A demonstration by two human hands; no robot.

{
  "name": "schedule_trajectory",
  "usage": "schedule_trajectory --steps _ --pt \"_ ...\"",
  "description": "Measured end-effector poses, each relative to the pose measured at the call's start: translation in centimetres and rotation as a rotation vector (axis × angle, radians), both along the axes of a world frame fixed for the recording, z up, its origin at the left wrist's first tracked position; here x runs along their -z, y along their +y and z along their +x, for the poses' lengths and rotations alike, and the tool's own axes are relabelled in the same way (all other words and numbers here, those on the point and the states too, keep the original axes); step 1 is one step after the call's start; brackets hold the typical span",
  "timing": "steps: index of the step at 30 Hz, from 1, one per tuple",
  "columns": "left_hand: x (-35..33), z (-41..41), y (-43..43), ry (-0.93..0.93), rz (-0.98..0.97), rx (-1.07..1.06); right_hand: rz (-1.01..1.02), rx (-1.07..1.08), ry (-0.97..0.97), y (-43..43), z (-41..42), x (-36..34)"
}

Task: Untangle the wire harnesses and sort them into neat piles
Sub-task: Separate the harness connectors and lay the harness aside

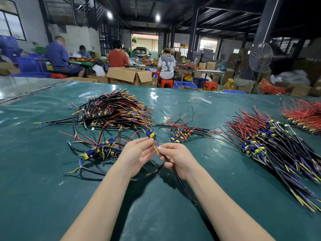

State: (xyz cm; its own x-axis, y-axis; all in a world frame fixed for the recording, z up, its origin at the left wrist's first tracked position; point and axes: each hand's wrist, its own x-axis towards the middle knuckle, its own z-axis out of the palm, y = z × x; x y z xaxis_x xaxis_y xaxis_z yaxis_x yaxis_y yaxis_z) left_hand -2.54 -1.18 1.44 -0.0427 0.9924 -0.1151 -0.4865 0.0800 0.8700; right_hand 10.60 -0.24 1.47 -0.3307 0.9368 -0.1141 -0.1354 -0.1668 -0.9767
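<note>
Green mat (52, 197) lies bare nearest the person; left pile (114, 110) and right pile (271, 141) flank it. Held harness (152, 135), above mat centre: small board, black cable. Left hand (139, 153) pinches the board end; right hand (176, 160) grips the cable.

Teal table cover (52, 171), red-black-yellow harnesses (114, 108)

Appeared only as a left forearm (104, 197), a right forearm (217, 197), a left hand (139, 153) and a right hand (175, 158). Were bare along the whole visible length. Looked slim, with slender fingers.
</note>
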Motion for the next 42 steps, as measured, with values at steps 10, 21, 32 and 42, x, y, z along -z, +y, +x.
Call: schedule_trajectory --steps 10,21,32,42 --pt "0.1 0.5 -0.6 0.069 -0.074 0.026 -0.121 0.041 0.129 0.0 0.1 -0.1" --pt "-0.2 1.6 -0.6 0.238 0.142 -0.164 -0.179 0.011 0.087 0.2 0.2 -0.5" --pt "-0.8 1.5 -0.5 -0.031 -0.053 -0.158 -0.054 0.029 0.128 -0.1 -0.4 -0.5" --pt "-0.6 0.5 -0.4 -0.064 -0.028 -0.053 -0.085 -0.002 0.191 -0.5 -0.7 -0.4"
